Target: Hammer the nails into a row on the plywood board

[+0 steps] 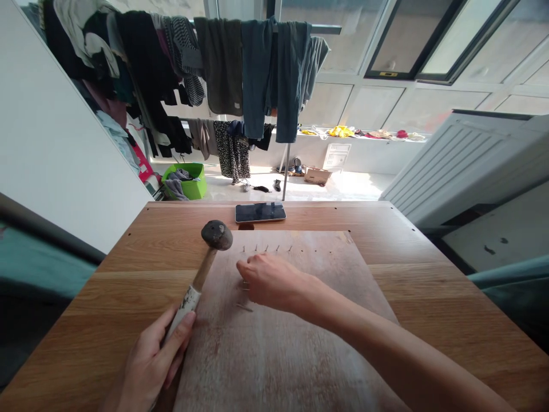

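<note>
My left hand [156,357] is wrapped round the pale, worn grip of a mallet [203,269], its dark head up by the far left corner of a wooden board [274,355]. Over the board's left part, my right hand [270,280] is closed, fingers curled down; whatever lies between the fingertips is hidden. Just beyond it, several thin nails [266,248] stand in a row along the far side, some tilted. Small dark dots continue that row to the right. Loose nails [244,307] lie on the board beside and below my right hand.
The board rests on a wood-grain table [429,297]. A phone [260,212] lies near the table's far edge. Beyond it, clothes [261,74] hang on a rack, with a green basket [193,186] on the floor. A white ribbed panel [463,160] stands at the right.
</note>
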A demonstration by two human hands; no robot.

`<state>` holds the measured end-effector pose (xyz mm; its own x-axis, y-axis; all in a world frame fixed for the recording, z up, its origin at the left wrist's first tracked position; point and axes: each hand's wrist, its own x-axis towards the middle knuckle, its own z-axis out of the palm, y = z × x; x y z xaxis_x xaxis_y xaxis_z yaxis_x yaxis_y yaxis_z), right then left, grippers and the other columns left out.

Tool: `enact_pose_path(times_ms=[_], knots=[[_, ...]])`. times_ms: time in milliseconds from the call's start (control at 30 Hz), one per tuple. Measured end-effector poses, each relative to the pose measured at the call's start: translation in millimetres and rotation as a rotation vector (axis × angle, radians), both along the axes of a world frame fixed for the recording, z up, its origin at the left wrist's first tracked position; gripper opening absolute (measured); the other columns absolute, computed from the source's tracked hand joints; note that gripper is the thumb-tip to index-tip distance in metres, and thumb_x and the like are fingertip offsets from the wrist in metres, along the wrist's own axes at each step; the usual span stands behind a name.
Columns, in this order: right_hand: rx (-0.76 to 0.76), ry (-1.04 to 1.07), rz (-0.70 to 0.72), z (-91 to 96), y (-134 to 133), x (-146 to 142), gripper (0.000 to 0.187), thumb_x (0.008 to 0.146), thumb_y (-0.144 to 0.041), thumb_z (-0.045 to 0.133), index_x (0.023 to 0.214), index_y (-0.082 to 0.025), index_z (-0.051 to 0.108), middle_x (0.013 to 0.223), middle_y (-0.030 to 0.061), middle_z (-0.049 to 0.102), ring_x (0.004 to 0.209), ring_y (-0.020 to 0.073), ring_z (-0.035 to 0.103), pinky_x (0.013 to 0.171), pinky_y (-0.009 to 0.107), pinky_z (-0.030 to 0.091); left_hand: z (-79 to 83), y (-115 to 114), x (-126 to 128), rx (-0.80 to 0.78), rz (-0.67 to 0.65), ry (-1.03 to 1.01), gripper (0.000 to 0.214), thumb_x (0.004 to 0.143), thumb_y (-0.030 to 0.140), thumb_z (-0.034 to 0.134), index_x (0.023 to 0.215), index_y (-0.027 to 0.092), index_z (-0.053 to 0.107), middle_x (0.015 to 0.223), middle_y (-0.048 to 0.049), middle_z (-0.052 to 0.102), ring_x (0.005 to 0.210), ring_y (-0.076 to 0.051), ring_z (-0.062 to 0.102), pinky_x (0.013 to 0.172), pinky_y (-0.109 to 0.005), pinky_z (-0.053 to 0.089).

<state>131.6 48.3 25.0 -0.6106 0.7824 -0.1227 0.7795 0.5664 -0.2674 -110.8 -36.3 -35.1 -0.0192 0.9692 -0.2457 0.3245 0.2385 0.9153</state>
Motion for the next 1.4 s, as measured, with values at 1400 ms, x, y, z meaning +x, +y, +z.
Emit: enact_pose_path(times_ms=[1400], knots=[[0.233, 0.609, -0.308, -22.0, -45.4, 113.1, 0.025, 0.083, -0.004, 0.051, 0.099, -0.020, 0.059, 0.091, 0.0039, 0.065, 0.075, 0.0155, 0.060, 0.068, 0.028, 0.050, 39.0, 7.5, 42.0, -0.006, -0.245, 0.105, 0.052, 0.084, 0.073, 0.061, 0.088, 0.021, 0.065, 0.050, 0.0080, 0.036, 0.041, -0.010, 0.034, 0.037, -0.019, 0.029]])
